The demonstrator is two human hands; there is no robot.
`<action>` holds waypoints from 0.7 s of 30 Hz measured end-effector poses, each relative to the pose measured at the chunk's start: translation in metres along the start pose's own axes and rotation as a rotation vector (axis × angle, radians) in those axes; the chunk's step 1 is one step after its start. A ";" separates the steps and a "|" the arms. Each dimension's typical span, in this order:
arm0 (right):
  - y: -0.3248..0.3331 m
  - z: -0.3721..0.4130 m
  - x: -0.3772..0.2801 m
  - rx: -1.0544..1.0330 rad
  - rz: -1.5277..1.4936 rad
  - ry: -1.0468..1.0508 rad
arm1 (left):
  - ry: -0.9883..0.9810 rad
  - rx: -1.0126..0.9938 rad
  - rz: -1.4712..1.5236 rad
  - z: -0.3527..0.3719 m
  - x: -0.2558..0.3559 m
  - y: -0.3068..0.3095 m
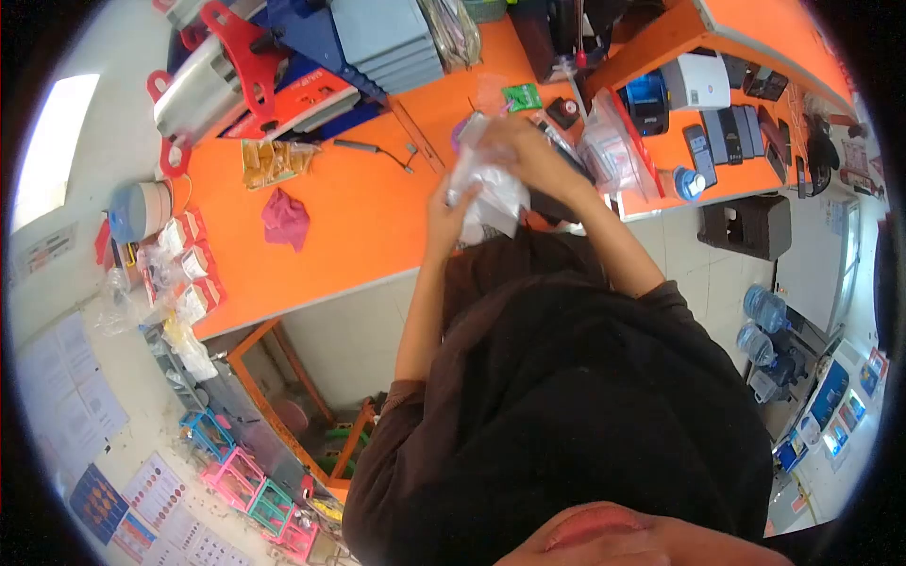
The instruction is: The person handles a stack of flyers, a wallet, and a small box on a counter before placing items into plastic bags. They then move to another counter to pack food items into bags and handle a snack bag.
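A crinkled clear plastic bag (498,200) with whitish, shiny film is at the front edge of the orange table (354,222). My left hand (449,215) is closed on the bag's left side, thumb across its face. Over the bag's upper part is my right hand (521,151), its fingers blurred by motion; I cannot tell whether they grip the film. A green packet (521,97) lies just beyond my right hand, near a small dark round item with a red centre (564,111).
A pink cloth (285,220), a packet of amber pieces (275,162) and a short black cable (370,148) lie left. Rightward are a zip bag (618,156), a blue-capped bottle (689,183) and several phones (725,137). Grey-blue boxes (387,42) stand at the back.
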State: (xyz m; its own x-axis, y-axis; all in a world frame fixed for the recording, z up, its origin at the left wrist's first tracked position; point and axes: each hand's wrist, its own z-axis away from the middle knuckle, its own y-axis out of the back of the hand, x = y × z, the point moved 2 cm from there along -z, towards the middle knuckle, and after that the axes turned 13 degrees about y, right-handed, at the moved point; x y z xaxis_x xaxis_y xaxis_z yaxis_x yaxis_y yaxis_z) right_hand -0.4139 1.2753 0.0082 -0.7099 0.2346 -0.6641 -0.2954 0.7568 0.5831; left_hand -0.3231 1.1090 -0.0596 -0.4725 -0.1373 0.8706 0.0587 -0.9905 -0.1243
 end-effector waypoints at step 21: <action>-0.107 0.100 0.003 -0.565 -0.064 -0.346 | 0.085 0.264 -0.160 0.076 -0.039 0.132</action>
State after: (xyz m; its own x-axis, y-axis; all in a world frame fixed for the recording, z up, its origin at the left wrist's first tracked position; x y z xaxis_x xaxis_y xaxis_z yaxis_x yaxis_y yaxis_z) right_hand -0.3203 1.2562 -0.1034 -0.4615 0.4534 -0.7626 -0.6865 0.3620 0.6306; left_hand -0.2299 0.9833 -0.0733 -0.5656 0.0102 0.8246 0.1984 -0.9689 0.1481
